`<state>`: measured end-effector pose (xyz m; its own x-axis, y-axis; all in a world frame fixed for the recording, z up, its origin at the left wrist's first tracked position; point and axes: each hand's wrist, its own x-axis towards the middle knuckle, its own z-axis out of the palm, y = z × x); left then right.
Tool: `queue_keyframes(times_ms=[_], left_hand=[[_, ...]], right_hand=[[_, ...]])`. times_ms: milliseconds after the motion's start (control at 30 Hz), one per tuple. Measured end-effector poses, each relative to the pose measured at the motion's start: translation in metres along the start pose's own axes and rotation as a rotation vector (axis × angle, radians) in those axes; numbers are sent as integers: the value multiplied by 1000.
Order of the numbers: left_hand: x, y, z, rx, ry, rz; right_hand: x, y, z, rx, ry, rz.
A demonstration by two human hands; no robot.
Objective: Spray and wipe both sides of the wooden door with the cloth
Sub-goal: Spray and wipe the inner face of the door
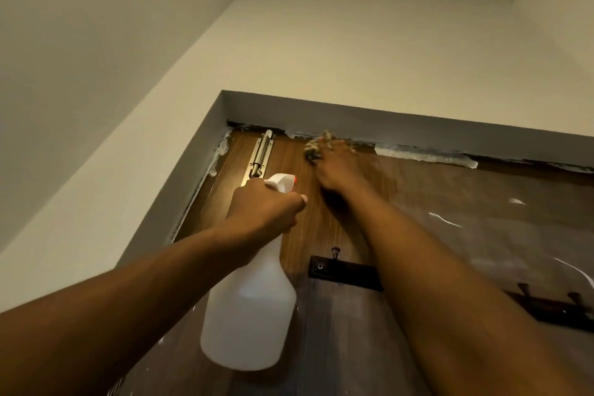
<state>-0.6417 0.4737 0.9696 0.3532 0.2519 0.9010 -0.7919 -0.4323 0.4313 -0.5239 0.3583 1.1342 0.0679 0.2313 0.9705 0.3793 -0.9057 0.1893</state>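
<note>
- Wood-grain laminate covers the wooden door [321,225], seen from below with both arms reaching up its face to the top edge.
- The right hand [337,167] presses the cloth [316,146] against the door. The cloth is bunched under and just beyond its fingertips, touching the panel right below the grey door frame [418,128]. Motion blur hides whether the fingers curl round the bunch or lie flat on it, so that cannot be told.
- Judging by the reach, the top strip is being wiped, and the arm is stretched so the palm can bear on the cloth.
- The left hand [263,209] wraps tightly round the neck of the spray bottle [250,309], with the white body hanging below the hand and the nozzle poking out above it. Held just left of and below the right hand, the bottle is probably kept ready for another squirt on this area.
- A metal bolt [260,154] sits just above the left hand, and a dark hook rail [344,273] lies below the right hand, partly behind that forearm.
- Ragged pale tape remnants [424,154] cling along the frame, to the right of the right hand, and the cloth could snag on them.
- Only this face of the door shows, so the other side likely remains to be done.
</note>
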Motion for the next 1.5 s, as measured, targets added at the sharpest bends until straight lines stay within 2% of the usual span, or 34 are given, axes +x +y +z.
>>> queue_keyframes(times_ms=[100,200,267,333,433,500,600,667,733,800,900,1000,1067,1133,1200,1267,1333,1433,1500], left_hand=[[-6,10,-5,-31,22,13],[-17,10,-8,-30,-12,26],[-22,7,-10,-29,-66,32],[-19,6,-10,-24,-107,47],[-12,9,-10,-33,-129,56],[-9,10,-8,-41,-115,68],[-9,12,3,-52,-97,70],[-11,16,18,-59,-116,51],[-14,20,32,-76,-138,42],[-17,23,47,-106,-159,32],[-21,28,69,-112,-178,24],[-21,36,89,-109,-179,12],[-22,43,102,-98,-169,24],[-24,48,116,-104,-150,36],[-28,53,131,-103,-141,48],[-31,58,146,-110,-147,41],[-32,64,161,-135,-169,23],[-32,71,184,-143,-190,10],[-32,74,198,-125,-182,30]], right_hand=[[-20,-20,4,-10,-129,-177],[-57,18,9,-26,-166,-244],[-68,55,4,-26,-99,-136],[-59,83,-4,-40,-11,58],[-17,74,-15,13,79,223],[5,48,-12,37,103,168],[-2,23,2,32,22,-32],[-31,39,5,7,-59,-133],[-55,74,1,-32,-61,-162],[-69,121,-10,-76,-12,-88],[-58,177,-25,-95,57,119],[-24,171,-30,-37,138,196],[-14,153,-25,-10,148,128],[-25,144,-21,-11,88,-23],[-56,156,-22,-41,0,-148],[-89,188,-28,-55,-10,-170],[-107,230,-39,-75,25,-127],[-89,282,-59,-89,37,93],[-61,288,-65,-64,61,212]])
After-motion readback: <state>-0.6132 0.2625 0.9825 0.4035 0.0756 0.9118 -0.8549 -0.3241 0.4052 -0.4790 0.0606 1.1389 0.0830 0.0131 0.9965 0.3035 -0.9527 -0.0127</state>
